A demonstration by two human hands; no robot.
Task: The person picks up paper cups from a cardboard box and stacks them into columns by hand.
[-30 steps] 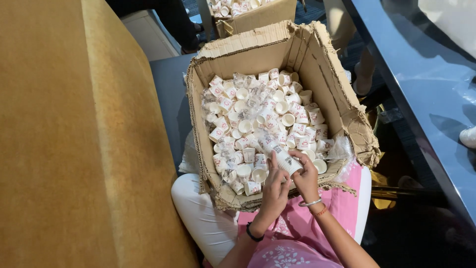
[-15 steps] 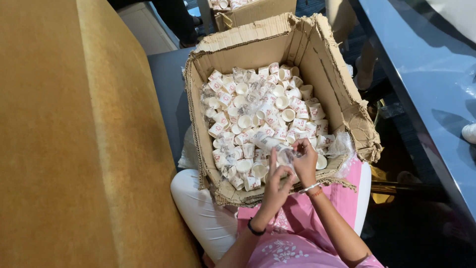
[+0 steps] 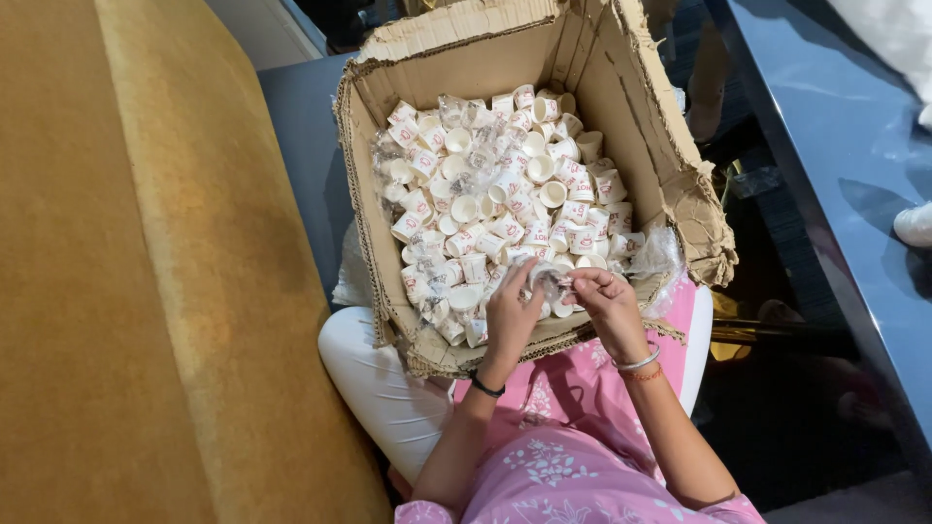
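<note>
Our left hand (image 3: 510, 315) and right hand (image 3: 604, 303) had drawn apart a little since a moment before, both pinched on a small clear-wrapped cup (image 3: 549, 283) stretched between them, just above the near edge of the cardboard box (image 3: 670, 165) of loose cups (image 3: 505, 184); the wrapper seemed to be opening.

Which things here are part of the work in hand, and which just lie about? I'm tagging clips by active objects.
In use:
left hand
right hand
small wrapped cup, held between both hands
cups
cardboard box

Lying about:
yellow surface
dark table
white thing at the table's edge
</note>
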